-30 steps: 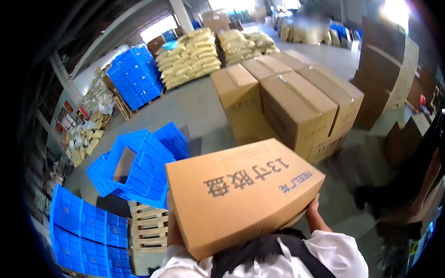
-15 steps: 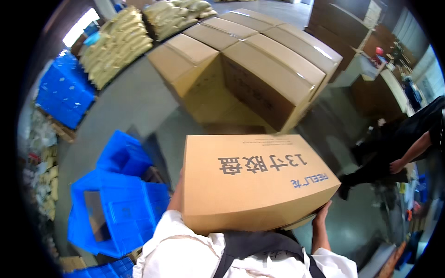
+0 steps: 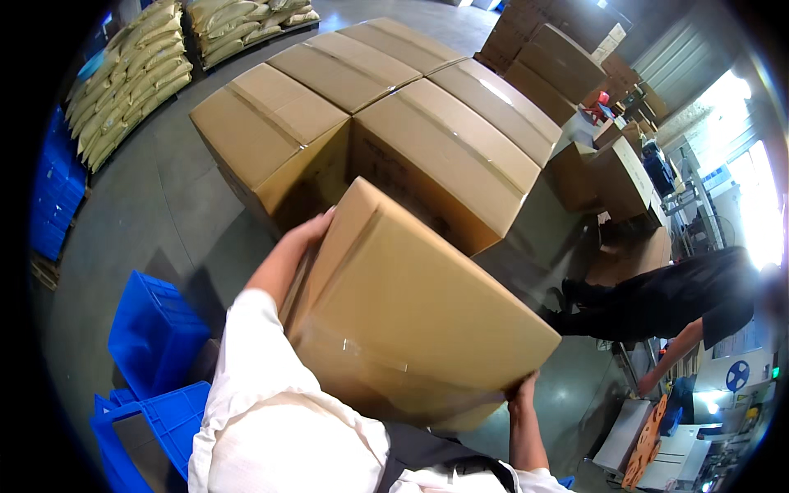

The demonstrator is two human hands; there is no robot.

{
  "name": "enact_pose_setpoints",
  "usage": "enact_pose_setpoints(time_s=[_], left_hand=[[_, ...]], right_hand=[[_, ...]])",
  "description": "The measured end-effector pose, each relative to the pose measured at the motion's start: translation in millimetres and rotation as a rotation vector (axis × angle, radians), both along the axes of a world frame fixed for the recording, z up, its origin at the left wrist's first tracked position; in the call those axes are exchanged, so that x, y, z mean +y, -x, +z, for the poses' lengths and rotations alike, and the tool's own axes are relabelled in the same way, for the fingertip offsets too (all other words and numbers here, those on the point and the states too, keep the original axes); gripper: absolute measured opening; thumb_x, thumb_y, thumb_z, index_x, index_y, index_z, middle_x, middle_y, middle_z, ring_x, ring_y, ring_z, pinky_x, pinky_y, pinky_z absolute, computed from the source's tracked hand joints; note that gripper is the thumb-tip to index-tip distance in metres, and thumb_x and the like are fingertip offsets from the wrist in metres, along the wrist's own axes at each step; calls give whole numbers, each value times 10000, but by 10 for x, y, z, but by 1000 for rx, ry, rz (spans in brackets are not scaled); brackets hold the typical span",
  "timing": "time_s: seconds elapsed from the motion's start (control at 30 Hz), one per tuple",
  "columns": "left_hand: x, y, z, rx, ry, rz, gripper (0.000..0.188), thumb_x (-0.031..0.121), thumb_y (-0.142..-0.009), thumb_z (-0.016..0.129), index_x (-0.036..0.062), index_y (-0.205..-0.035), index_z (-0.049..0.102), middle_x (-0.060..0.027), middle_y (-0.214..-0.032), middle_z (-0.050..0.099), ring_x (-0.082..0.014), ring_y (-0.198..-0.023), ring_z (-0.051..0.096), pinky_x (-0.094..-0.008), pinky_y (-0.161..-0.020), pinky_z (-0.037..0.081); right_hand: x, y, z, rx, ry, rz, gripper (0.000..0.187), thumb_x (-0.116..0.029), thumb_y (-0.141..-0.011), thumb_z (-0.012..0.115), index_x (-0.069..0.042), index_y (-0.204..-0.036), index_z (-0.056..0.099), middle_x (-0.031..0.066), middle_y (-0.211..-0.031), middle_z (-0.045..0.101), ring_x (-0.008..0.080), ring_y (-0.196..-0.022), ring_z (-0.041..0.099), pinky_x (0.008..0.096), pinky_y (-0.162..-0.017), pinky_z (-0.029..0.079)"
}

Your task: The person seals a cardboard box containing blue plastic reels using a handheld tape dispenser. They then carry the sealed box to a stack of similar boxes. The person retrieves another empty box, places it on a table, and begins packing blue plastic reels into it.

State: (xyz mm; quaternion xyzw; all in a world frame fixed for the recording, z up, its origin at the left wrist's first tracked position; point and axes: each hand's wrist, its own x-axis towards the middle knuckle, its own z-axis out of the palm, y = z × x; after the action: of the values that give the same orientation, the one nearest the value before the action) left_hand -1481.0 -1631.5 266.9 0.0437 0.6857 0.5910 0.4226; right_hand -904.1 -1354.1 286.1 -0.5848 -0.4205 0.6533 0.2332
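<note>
A large brown cardboard box (image 3: pixel 419 320), taped along its seam, is held tilted in front of my body. My left hand (image 3: pixel 316 226) grips its far left side, with the fingertips curled at the edge. Low on its right side, my right hand (image 3: pixel 523 389) supports a corner; some of its fingers are hidden beneath. Just beyond the held box stands a block of several taped cartons (image 3: pixel 448 135). At the block's near left there is a gap, and the far corner of the held box reaches over it.
Blue plastic crates (image 3: pixel 160 337) sit on the floor at left. Stacked tan sacks (image 3: pixel 136 78) stand at the far left. At right, a person in dark clothes (image 3: pixel 657 300) stands near more cartons (image 3: pixel 604 177) and an orange reel (image 3: pixel 645 448).
The held box has tipped so that a taped face now shows instead of the printed one. It has moved nearer the gap, and my view has turned to the right.
</note>
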Motion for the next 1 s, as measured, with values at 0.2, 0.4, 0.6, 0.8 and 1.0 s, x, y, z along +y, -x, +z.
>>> enact_pose_setpoints(time_s=[0.2,0.4,0.6,0.8,1.0], left_hand=[[-417,67,1357,122,-69,-32,777,554,-924,439,159,-1499,95,-115,-1546,152,-266,-1412,186,-367,-1124,197],[-935,-26,-80,1099,579,77,604,379,-934,501,51,-1411,329,-223,-1459,303,-351,-1365,267,-423,-1119,237],[-774,351,-60,987,674,363,566,375,-911,529,17,-1335,418,-222,-1351,438,-362,-1255,407,-444,-1052,329],[-770,472,48,925,797,280,466,353,-903,543,45,-1251,498,-192,-1205,528,-357,-1121,505,-440,-938,429],[-827,545,-42,969,690,269,327,321,-915,534,49,-1093,496,-178,-1115,547,-363,-1030,529,-462,-845,455]], right_hand=[[61,1325,-237,-298,-546,461,849,-406,-841,659,-86,-1457,170,176,-1445,291,302,-1317,324,386,-1066,297],[-455,1971,-91,-21,-287,376,1002,-431,-792,727,-237,-1492,36,118,-1435,339,269,-1293,355,397,-1065,297],[-316,1867,-269,2,-312,450,990,-412,-822,700,-228,-1491,-6,119,-1439,322,261,-1298,343,387,-1071,289],[-399,1934,-98,96,-147,389,899,-365,-841,688,-173,-1482,89,122,-1420,349,265,-1287,360,387,-1061,304],[-515,1966,-93,300,110,146,688,-303,-841,681,-157,-1391,294,89,-1289,472,263,-1160,478,429,-965,423]])
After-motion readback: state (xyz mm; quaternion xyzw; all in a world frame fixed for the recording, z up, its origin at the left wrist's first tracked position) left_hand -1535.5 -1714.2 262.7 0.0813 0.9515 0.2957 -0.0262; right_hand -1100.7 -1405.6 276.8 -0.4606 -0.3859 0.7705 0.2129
